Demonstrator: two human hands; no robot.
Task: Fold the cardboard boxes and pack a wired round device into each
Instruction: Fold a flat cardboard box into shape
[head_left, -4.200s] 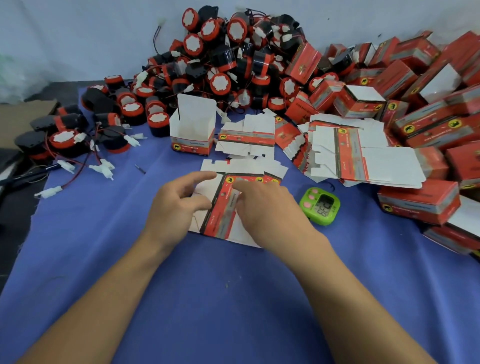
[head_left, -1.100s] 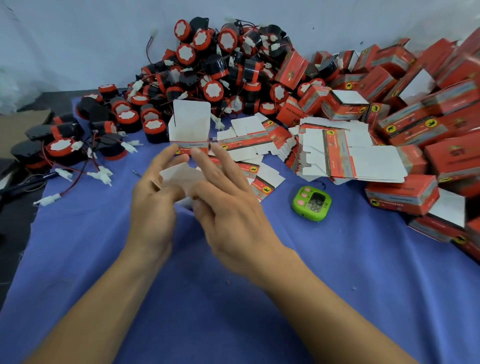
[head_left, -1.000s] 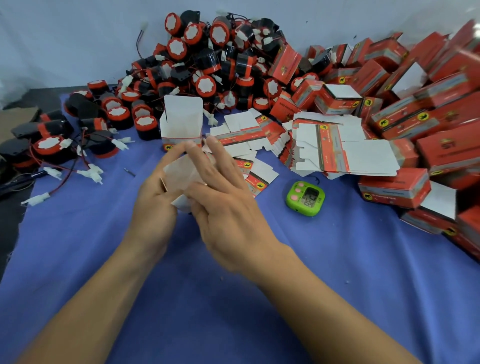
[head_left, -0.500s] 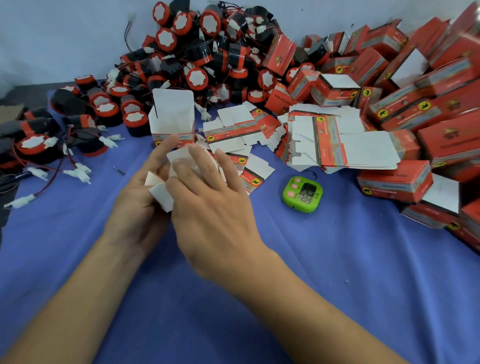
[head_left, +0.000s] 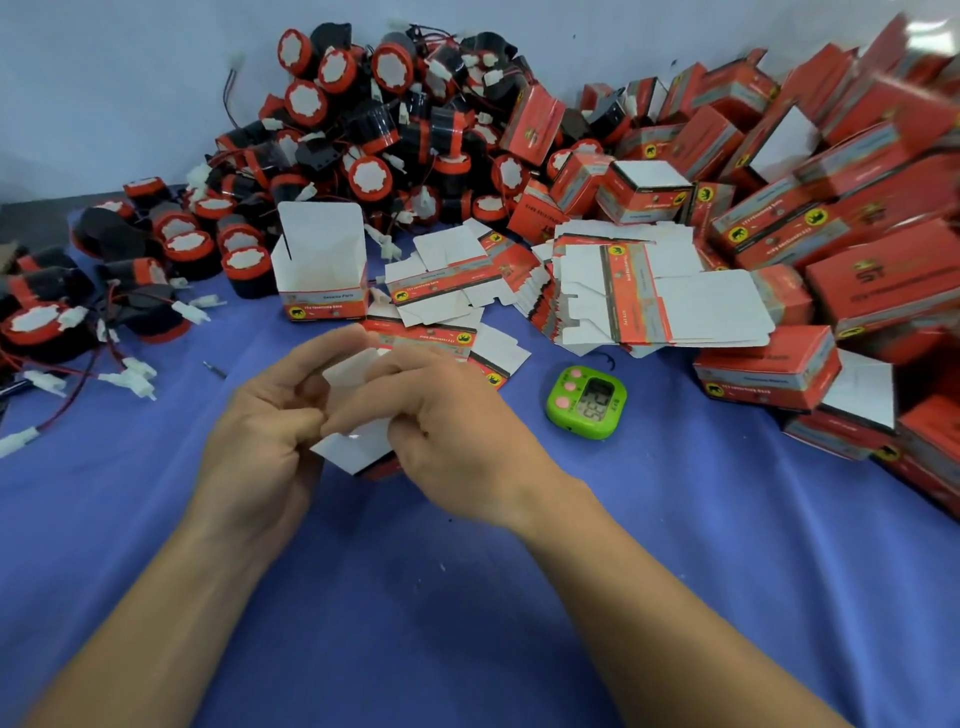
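One half-folded box (head_left: 357, 451) (white inside showing), pinched by fingers of left hand (head_left: 260, 447) and right hand (head_left: 462, 436), above blue cloth (head_left: 467, 623)

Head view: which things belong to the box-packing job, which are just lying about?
Job: half-folded box, gripped by left hand and right hand; upright open box; stack of flat box blanks; heap of wired round devices; closed boxes at right.
Lying about: green digital timer; small metal pin on the blue cloth.

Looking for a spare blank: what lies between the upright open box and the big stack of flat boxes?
A few loose flat blanks, overlapping on the blue cloth, by the head view.
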